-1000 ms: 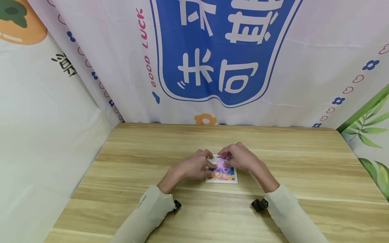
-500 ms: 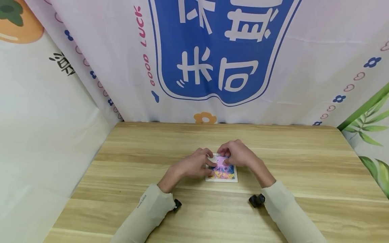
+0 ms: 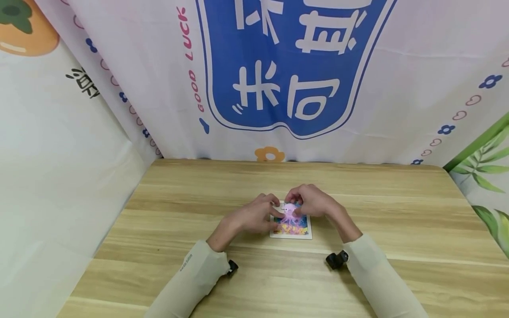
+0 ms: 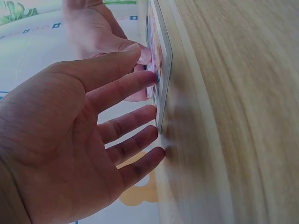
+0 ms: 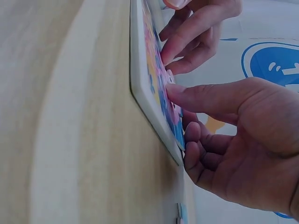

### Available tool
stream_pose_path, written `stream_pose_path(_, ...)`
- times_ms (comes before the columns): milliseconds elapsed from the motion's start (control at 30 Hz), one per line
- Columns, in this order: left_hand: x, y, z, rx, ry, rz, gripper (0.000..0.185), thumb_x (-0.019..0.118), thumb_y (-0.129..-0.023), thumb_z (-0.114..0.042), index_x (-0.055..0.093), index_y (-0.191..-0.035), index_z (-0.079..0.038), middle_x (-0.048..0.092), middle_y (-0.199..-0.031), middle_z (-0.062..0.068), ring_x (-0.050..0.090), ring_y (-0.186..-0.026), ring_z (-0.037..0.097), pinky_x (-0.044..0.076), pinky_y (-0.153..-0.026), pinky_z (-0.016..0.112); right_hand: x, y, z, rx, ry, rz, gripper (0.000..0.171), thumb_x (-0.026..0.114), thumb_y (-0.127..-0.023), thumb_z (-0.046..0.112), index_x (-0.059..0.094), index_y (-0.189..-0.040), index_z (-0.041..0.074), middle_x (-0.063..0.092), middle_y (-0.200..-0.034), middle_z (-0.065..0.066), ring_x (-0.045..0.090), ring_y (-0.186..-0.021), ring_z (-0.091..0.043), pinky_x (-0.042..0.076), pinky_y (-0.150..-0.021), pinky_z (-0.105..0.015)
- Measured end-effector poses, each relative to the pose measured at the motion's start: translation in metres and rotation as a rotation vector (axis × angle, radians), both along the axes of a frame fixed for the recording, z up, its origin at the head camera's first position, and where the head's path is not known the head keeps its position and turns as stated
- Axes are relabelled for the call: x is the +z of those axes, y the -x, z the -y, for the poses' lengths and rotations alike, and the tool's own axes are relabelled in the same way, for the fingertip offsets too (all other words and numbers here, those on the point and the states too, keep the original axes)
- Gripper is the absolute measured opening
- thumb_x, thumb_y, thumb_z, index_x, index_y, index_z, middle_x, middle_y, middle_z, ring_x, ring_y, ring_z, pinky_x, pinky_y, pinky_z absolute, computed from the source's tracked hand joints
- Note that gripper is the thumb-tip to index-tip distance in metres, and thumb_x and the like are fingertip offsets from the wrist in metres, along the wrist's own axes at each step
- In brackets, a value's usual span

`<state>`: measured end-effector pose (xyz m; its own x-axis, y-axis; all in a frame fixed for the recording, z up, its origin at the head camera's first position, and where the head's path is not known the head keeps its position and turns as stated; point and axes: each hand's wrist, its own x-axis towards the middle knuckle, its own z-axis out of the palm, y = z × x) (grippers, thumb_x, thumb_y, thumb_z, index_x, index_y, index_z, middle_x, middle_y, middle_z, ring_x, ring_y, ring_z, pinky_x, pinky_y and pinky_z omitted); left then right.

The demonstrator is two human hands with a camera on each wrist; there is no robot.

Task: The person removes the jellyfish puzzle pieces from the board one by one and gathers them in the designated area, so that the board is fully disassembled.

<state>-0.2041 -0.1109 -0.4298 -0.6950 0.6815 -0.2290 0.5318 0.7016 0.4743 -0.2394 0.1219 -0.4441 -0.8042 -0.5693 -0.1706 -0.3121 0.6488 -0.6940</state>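
A small square jigsaw puzzle [image 3: 292,230] lies on the table in a white-rimmed tray. It shows a pink octopus over blue and yellow, with a pale bare patch at the upper left. My left hand [image 3: 256,215] is at its left side, fingers spread, tips touching the puzzle and its rim. From the upper right my right hand [image 3: 314,201] pinches a blue-edged puzzle piece [image 5: 179,133], thumb on the picture face and fingers curled at the far edge. The hand hides much of this piece in the head view.
The wooden table [image 3: 191,194] stretches around the puzzle to a printed cloth backdrop [image 3: 159,88]. Beyond the tray, low in the right wrist view, lies a small colourful flat piece [image 5: 181,212]. Black wrist cameras [image 3: 337,259] hang under both sleeves.
The right hand has shifted slightly up and the octopus head looks moved a little, with one of its eyes now covered. The left hand stays almost where it was.
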Motion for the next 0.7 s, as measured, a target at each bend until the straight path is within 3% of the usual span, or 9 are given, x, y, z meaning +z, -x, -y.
stream_pose_path(367,0.0,-0.001,0.0,0.005,0.005,-0.008,0.036,0.078,-0.101,-0.025,0.075,-0.135,-0.013,0.056,-0.153,0.01,0.051,-0.135,0.03,0.048,-0.113,0.045,0.001,-0.008,0.002,-0.04,-0.008,-0.066,0.031,0.078,-0.086,-0.008,0.075,-0.109,0.013,0.075,-0.105,-0.008,0.066,-0.097,-0.021,0.059,-0.089,-0.04)
stream_pose_path(533,0.0,-0.001,0.0,0.005,0.017,-0.006,0.036,0.077,-0.101,-0.025,0.075,-0.136,-0.014,0.056,-0.154,0.01,0.051,-0.136,0.03,0.05,-0.112,0.044,-0.001,-0.006,-0.003,-0.068,0.074,-0.029,0.02,0.07,-0.096,-0.003,0.077,-0.107,0.012,0.076,-0.103,-0.006,0.066,-0.095,-0.02,0.056,-0.088,-0.036)
stream_pose_path(700,0.003,-0.004,-0.001,0.0,0.025,-0.023,0.035,0.075,-0.102,-0.026,0.076,-0.136,-0.014,0.057,-0.153,0.01,0.052,-0.136,0.029,0.051,-0.112,0.043,-0.001,-0.002,-0.011,-0.134,0.164,0.023,0.016,0.069,-0.098,0.001,0.077,-0.108,0.01,0.076,-0.105,-0.006,0.065,-0.097,-0.021,0.054,-0.091,-0.036)
